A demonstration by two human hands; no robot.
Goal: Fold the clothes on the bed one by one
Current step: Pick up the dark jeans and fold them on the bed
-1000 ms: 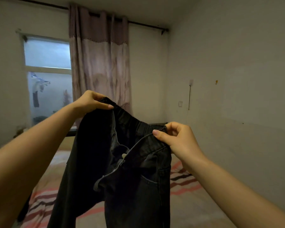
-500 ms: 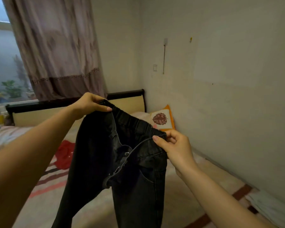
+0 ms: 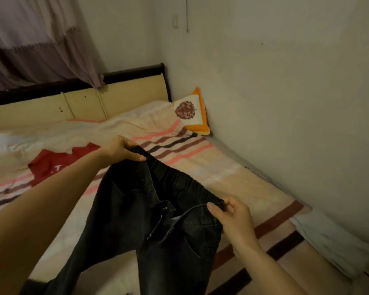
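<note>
Two bare forearms reach in from the bottom corners of the frame, holding up a pair of black jeans (image 3: 158, 220) by the waistband. Nearest, at lower right, the right hand (image 3: 232, 218) pinches one end of the waistband between thumb and curled fingers. Further in, at centre left, the left hand (image 3: 120, 149) grips the other end, fingers wrapped over the band and thumb beneath. The band stretches diagonally between them, fly open and facing the viewer, and the two legs hang down through the lower middle of the frame; whether they touch the bed cannot be told

Beneath and beyond the jeans lies the bed (image 3: 232, 177), covered in a cream sheet with pink and dark stripes. A red garment (image 3: 58, 160) lies flat on it at centre left, well apart from the jeans. At lower right, against the wall, sits a pale folded cloth (image 3: 328, 239). In the far corner an orange-edged cushion (image 3: 192, 112) leans on the wall beside the tan headboard (image 3: 77, 103), with a mauve curtain (image 3: 41, 39) at upper left

The step in hand looks like squaring the jeans before the first fold. To do it well, keep both ends level and taut, bring the two ends together so leg lies on leg, then lower onto the bare sheet at right, clear of the red garment
</note>
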